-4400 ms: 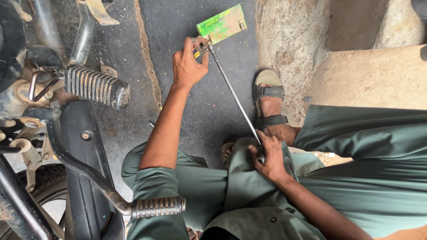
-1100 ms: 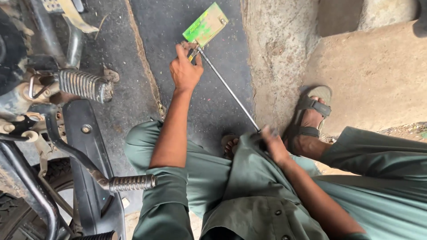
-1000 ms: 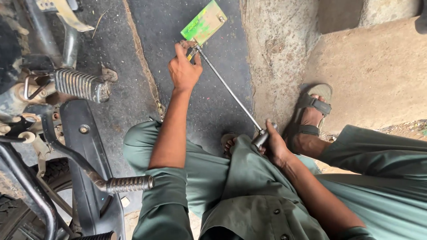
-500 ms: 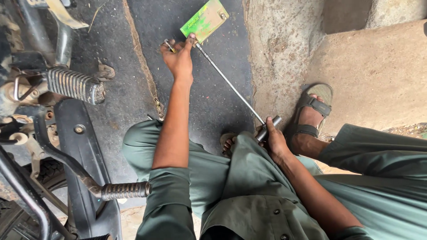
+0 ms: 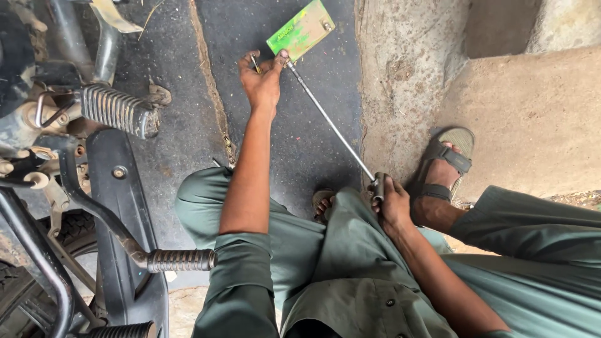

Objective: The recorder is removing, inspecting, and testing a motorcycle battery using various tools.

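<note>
A long thin metal rod [image 5: 332, 122] runs diagonally across the dark ground. My left hand [image 5: 263, 78] reaches far forward and pinches the rod's far tip, right beside a small green card [image 5: 300, 28]. A small brass-coloured piece sticks up between its fingers. My right hand [image 5: 393, 203] grips the rod's thicker near end, close to my knee. I am crouched in green clothes, with a sandalled foot [image 5: 446, 164] on the right.
A motorcycle stands at the left: ribbed footpeg [image 5: 116, 111], black side panel [image 5: 116, 206], a lever with a rubber grip [image 5: 178, 260], and a tyre [image 5: 25, 275] at the bottom left. Rough concrete steps [image 5: 519, 106] rise on the right.
My left hand has slid left along the ground at the rod's far tip, beside the green card. My right hand has kept hold of the near end throughout.
</note>
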